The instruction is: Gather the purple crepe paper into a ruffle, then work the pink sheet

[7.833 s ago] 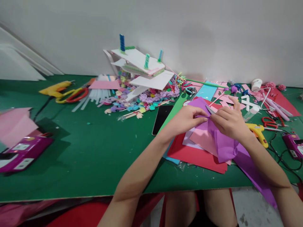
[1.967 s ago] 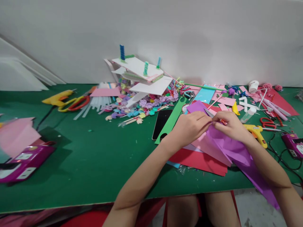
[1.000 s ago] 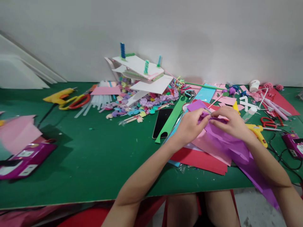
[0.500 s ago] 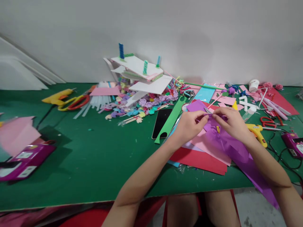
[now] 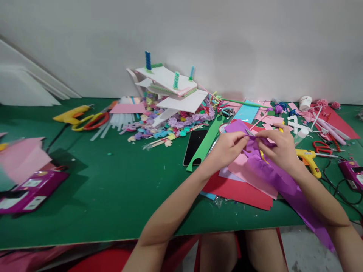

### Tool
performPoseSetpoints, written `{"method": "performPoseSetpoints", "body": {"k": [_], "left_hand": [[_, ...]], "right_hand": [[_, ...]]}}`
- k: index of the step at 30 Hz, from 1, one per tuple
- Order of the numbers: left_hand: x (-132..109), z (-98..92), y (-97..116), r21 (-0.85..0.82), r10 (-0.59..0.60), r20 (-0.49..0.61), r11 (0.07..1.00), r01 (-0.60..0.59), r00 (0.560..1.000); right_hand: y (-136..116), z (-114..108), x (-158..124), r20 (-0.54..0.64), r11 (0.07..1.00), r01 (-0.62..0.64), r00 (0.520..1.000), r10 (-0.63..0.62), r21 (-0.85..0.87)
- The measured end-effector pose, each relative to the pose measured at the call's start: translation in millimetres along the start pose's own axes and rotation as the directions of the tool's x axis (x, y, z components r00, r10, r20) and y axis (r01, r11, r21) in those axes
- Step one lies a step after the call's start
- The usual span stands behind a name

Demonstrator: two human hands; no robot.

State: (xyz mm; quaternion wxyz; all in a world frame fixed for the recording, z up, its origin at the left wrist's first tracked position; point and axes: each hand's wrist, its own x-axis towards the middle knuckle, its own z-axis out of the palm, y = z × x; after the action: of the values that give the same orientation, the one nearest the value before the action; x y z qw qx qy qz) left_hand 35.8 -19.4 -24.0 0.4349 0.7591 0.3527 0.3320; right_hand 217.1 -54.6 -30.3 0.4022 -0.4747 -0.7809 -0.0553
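A long purple strip of crepe-like paper (image 5: 283, 181) runs from between my hands over the table's front edge. My left hand (image 5: 231, 149) is closed, thumb and forefinger pinching the paper's upper part. Facing it, my right hand (image 5: 279, 145) pinches the same paper, its other fingers lifted a little. A grey pointed metal tip (image 5: 250, 132) shows between the fingertips, and a yellow curved piece (image 5: 264, 156) shows by the paper under my right hand; whether they belong to one tool I cannot tell. Pink sheets (image 5: 244, 168) and red sheets (image 5: 235, 190) lie below.
A yellow glue gun (image 5: 309, 160) and red-handled scissors (image 5: 322, 146) lie to the right. Left of my hands are a phone (image 5: 194, 145) and a green strip (image 5: 207, 139). Farther back stands a white tiered board model (image 5: 170, 81) among small colourful flowers. Another glue gun (image 5: 72, 114) lies far left.
My right hand's fingers have lifted and spread slightly while the pinch stays. More of the yellow piece shows under it. The whole view has shifted slightly.
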Motion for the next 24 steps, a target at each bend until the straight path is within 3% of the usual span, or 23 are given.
{"method": "performPoseSetpoints", "body": {"k": [3, 7, 16, 24], "left_hand": [[-0.2, -1.1, 2.9, -0.089, -0.065, 0.048, 0.994, 0.069, 0.997], [-0.1, -3.7, 9.0, -0.176, -0.148, 0.082, 0.971, 0.16, 0.986], [-0.3, -4.6, 14.0, -0.374, -0.323, 0.168, 0.853, 0.363, 0.932], [3.4, -4.8, 11.2, -0.505, -0.368, 0.207, 0.753, 0.421, 0.906]], "right_hand": [[1.8, 0.9, 0.1, -0.045, 0.99, 0.112, 0.992, -0.117, -0.091], [5.7, -0.9, 1.0, 0.046, 0.964, 0.228, 0.974, -0.224, -0.139], [10.1, -6.6, 1.9, 0.178, 0.956, 0.27, 0.952, -0.248, -0.113], [11.3, -6.4, 1.0, 0.192, 0.952, 0.281, 0.948, -0.255, -0.125]]}}
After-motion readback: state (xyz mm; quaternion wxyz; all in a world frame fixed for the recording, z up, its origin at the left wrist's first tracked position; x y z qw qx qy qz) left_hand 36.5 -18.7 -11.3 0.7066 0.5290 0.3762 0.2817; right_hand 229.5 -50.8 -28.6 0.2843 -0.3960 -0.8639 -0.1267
